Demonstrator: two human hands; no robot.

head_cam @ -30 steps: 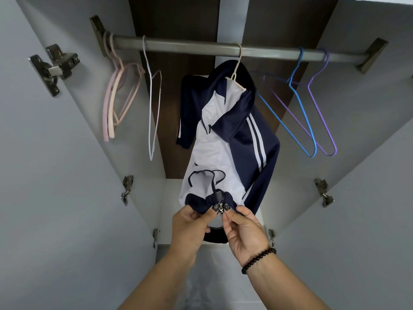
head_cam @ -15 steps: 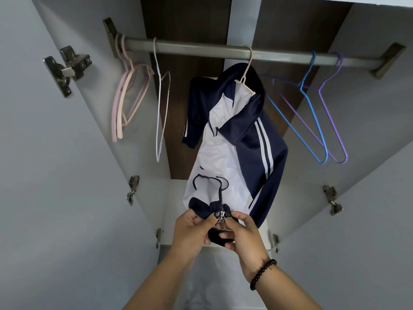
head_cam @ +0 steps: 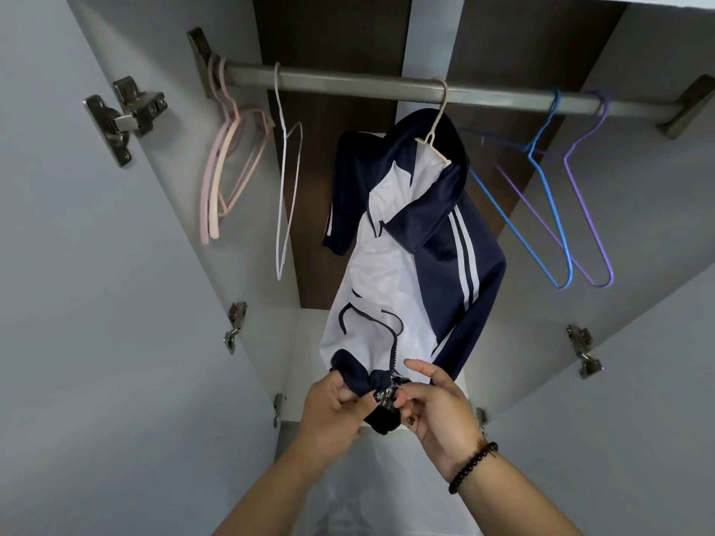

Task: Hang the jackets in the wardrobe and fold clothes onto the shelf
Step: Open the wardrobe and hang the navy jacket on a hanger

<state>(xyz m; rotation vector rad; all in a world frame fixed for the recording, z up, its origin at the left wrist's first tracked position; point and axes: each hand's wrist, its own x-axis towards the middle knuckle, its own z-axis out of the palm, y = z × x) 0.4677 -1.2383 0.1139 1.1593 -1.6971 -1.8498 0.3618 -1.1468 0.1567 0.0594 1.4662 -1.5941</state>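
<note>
Pretty clearly someone's bedroom closet at home: an open wardrobe [head_cam: 127, 303] with pale grey doors on metal hinges [head_cam: 124, 118], a steel hanging rail [head_cam: 348, 81] across the top, a dark wood back panel [head_cam: 329, 52], a few mismatched coloured hangers [head_cam: 557, 226], plus a navy-and-white jacket [head_cam: 410, 257] hung on the rail.

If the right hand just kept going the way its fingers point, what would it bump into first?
The right hand points left toward the zipper it pinches at the jacket hem. Just past that is the left hand gripping the same hem, though depth is hard to judge.
</note>
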